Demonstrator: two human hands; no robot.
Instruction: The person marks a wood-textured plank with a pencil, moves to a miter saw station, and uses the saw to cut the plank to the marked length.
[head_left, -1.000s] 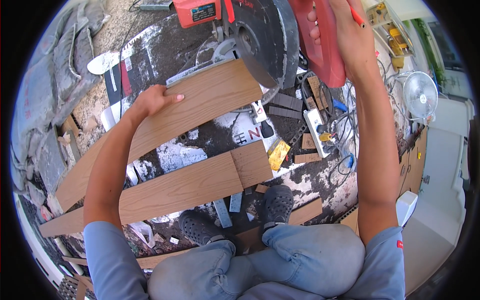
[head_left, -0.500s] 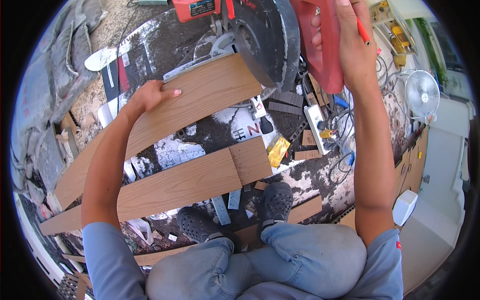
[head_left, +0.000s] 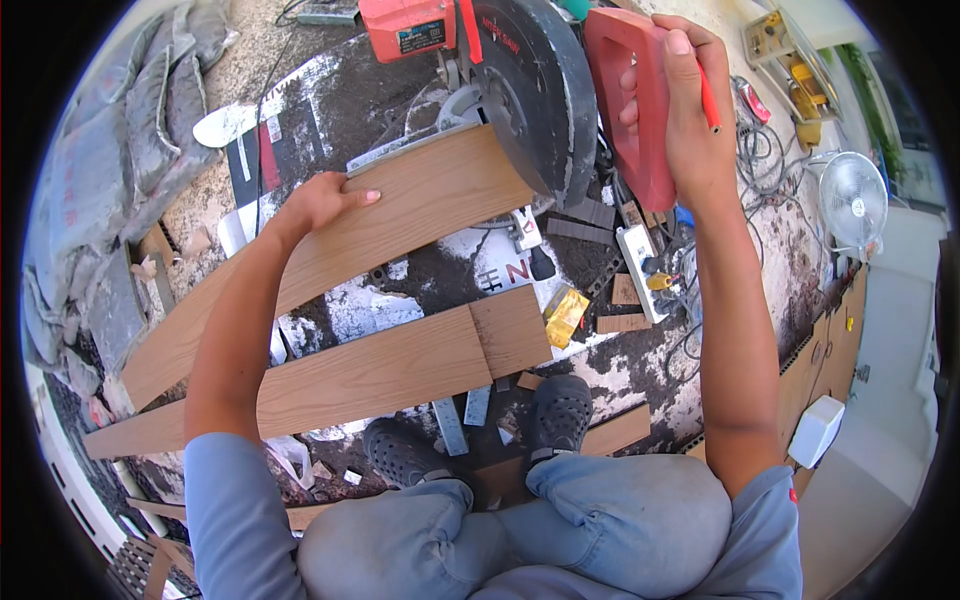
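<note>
My right hand [head_left: 693, 115] is wrapped round the red handle [head_left: 628, 110] of a miter saw, with a red pencil [head_left: 708, 98] tucked between its fingers. The saw's dark round blade guard [head_left: 545, 100] hangs at the right end of a wood-grain floor plank [head_left: 430, 190]. My left hand [head_left: 325, 200] grips that plank by its far edge against the metal fence [head_left: 415, 148]; the thumb lies on top, while the other fingertips are hidden. Nearer to me, a second plank [head_left: 390, 355] lies on the floor, a shorter piece [head_left: 512, 328] at its right end.
A white power strip [head_left: 640, 270] with plugs and cables stands right of the saw. Nearby are a yellow box [head_left: 566, 316], dark offcuts [head_left: 582, 228] and a fan [head_left: 852, 197]. Metal strips [head_left: 450, 425] lie by my shoes [head_left: 558, 412]. Grey sacks [head_left: 110, 190] fill the left side.
The whole view has shifted slightly. The saw's guard and handle sit a little lower against the plank, my right hand moving with them. My left hand keeps its place on the plank.
</note>
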